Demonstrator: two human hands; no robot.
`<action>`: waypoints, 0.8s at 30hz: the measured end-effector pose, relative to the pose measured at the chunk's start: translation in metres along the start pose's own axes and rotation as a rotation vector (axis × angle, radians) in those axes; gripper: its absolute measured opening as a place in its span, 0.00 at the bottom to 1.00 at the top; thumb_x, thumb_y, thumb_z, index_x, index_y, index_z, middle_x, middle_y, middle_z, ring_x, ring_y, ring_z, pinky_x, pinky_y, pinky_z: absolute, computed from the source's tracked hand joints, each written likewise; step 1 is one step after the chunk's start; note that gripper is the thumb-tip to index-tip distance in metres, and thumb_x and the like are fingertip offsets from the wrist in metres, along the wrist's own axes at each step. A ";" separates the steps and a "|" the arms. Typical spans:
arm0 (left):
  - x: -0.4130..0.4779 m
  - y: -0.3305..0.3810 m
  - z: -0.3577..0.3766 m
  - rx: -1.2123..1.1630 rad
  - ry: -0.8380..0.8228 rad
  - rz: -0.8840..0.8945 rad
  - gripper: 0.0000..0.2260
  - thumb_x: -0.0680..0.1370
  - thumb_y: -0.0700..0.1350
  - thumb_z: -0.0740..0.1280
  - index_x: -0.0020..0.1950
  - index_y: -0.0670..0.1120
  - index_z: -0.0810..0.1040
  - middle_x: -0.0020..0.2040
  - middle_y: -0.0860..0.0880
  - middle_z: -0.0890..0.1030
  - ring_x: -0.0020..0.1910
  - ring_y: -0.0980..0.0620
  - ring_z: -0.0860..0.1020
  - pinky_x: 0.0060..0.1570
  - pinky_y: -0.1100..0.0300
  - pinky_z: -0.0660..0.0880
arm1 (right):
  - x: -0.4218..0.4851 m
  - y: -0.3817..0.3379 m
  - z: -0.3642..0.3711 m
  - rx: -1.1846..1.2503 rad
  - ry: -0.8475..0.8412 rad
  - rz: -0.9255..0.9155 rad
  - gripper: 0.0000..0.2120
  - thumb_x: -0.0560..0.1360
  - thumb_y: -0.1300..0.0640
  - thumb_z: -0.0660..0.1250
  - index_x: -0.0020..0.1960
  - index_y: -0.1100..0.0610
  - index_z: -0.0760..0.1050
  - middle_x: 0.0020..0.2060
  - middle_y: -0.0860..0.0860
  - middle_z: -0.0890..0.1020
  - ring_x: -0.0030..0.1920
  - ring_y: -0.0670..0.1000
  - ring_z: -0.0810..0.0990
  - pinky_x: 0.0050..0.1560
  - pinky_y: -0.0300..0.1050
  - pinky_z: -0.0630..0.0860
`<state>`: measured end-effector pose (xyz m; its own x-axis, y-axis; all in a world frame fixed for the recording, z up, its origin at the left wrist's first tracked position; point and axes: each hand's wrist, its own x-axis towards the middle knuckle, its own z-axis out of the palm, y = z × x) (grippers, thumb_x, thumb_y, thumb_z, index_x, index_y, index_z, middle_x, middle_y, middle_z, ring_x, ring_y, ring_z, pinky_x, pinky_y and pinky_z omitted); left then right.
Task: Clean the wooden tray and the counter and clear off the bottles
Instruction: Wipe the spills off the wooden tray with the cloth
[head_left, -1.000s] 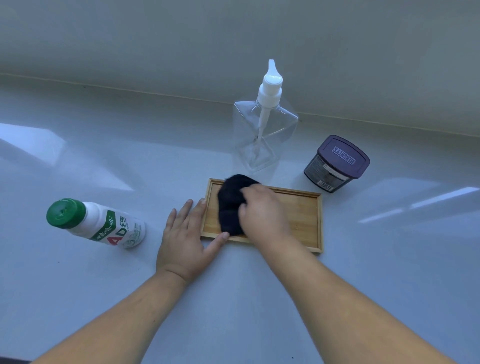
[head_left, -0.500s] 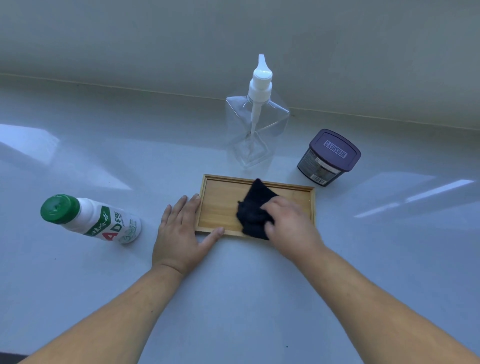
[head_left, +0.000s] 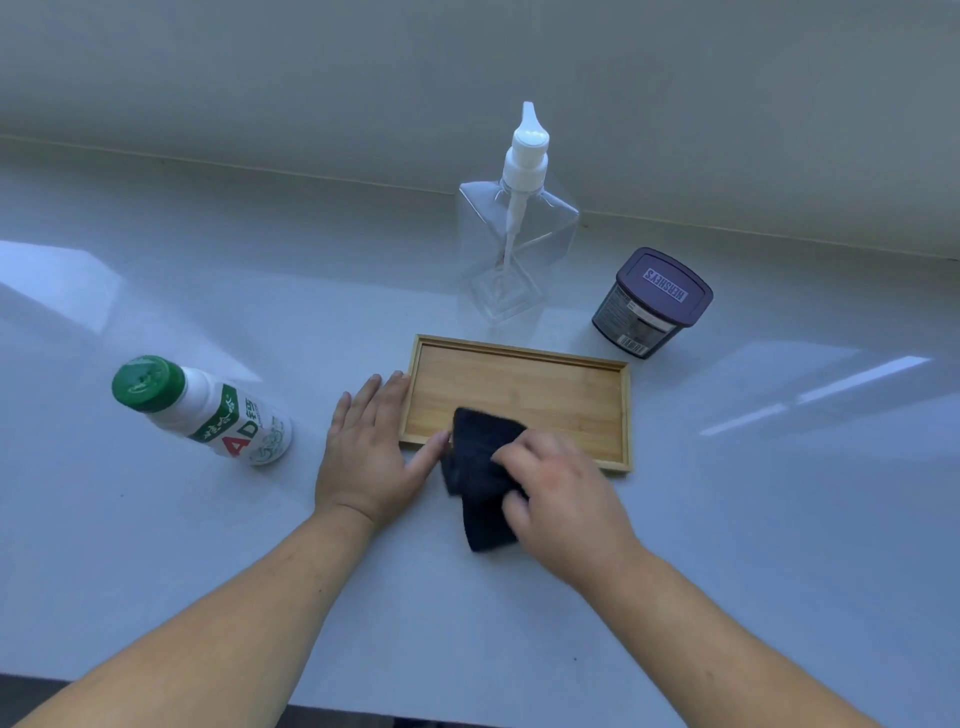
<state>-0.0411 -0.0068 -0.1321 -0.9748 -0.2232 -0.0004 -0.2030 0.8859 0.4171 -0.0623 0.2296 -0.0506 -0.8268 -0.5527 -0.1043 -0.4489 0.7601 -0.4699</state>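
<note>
A shallow wooden tray (head_left: 524, 387) lies on the pale counter (head_left: 753, 519). My left hand (head_left: 371, 447) rests flat on the counter against the tray's left end, thumb at its front corner. My right hand (head_left: 563, 493) grips a black cloth (head_left: 480, 467) that hangs over the tray's front rim, partly in the tray and partly on the counter. A clear square pump bottle (head_left: 517, 234) stands just behind the tray. To the left stands a white bottle with a green cap (head_left: 208, 413). A dark tub with a purple lid (head_left: 652, 304) sits behind the tray's right end.
A wall (head_left: 467, 78) rises right behind the counter, close to the pump bottle. The counter's front edge (head_left: 363, 709) runs along the bottom of the view, under my forearms.
My right hand has dragged the black cloth from the tray's left part toward me, over the front rim and onto the counter. My left hand has stayed at the tray's left end.
</note>
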 end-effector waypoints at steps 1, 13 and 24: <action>0.000 0.001 -0.001 -0.005 -0.008 -0.001 0.37 0.79 0.69 0.57 0.81 0.47 0.63 0.80 0.50 0.68 0.82 0.51 0.58 0.81 0.46 0.48 | -0.012 -0.008 0.007 -0.026 -0.020 -0.034 0.13 0.71 0.60 0.66 0.55 0.53 0.79 0.50 0.50 0.78 0.50 0.55 0.75 0.51 0.51 0.76; -0.009 -0.001 -0.023 -0.228 -0.092 -0.071 0.30 0.82 0.59 0.65 0.80 0.45 0.66 0.80 0.46 0.68 0.80 0.47 0.60 0.79 0.52 0.54 | -0.087 -0.027 0.040 -0.136 -0.214 0.016 0.23 0.74 0.48 0.65 0.68 0.49 0.77 0.60 0.45 0.81 0.55 0.51 0.78 0.57 0.47 0.80; -0.003 0.005 -0.036 -0.268 -0.160 -0.186 0.23 0.84 0.53 0.62 0.78 0.48 0.71 0.78 0.48 0.72 0.79 0.50 0.62 0.75 0.51 0.61 | 0.001 -0.064 0.064 -0.191 -0.113 0.111 0.17 0.78 0.58 0.62 0.65 0.53 0.77 0.56 0.54 0.76 0.54 0.59 0.74 0.52 0.55 0.76</action>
<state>-0.0362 -0.0161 -0.0975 -0.9298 -0.2858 -0.2320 -0.3678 0.6932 0.6199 -0.0126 0.1590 -0.0770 -0.8362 -0.4891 -0.2483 -0.4223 0.8629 -0.2775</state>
